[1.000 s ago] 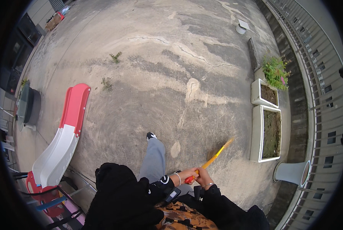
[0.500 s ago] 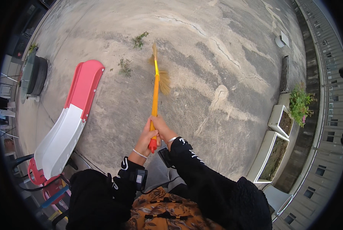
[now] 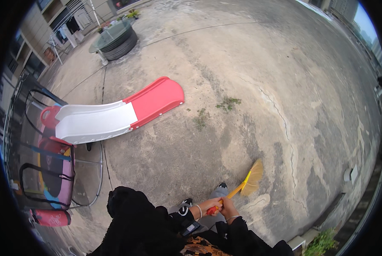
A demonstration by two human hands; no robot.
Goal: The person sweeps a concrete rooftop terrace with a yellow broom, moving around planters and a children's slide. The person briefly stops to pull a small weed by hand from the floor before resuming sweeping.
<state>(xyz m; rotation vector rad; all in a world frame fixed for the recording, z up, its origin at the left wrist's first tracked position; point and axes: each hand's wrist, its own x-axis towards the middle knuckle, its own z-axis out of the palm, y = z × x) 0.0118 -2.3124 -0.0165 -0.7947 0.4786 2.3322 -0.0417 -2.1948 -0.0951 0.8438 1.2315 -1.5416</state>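
A broom (image 3: 234,192) with an orange handle and straw-coloured bristles slants away to the right from my body. Its bristles are fanned out over the concrete; whether they touch it I cannot tell. My left hand (image 3: 209,206), with a beaded bracelet at the wrist, is closed round the handle near its red end. Just to the right, my right hand (image 3: 229,208) is wrapped round the handle as well, close against the left. My shoes show just beyond the hands.
A red and white slide (image 3: 101,121) stands on the concrete to the left, beside a netted trampoline (image 3: 54,170). Weeds (image 3: 228,103) grow from the ground ahead. Farther off are a glass-topped tyre table (image 3: 117,42) and hanging laundry (image 3: 73,30). A leafy plant (image 3: 321,243) is at lower right.
The view has turned to the left, bringing the slide and trampoline further in. The broom has swung from pointing straight ahead to slanting right, with both hands still on it.
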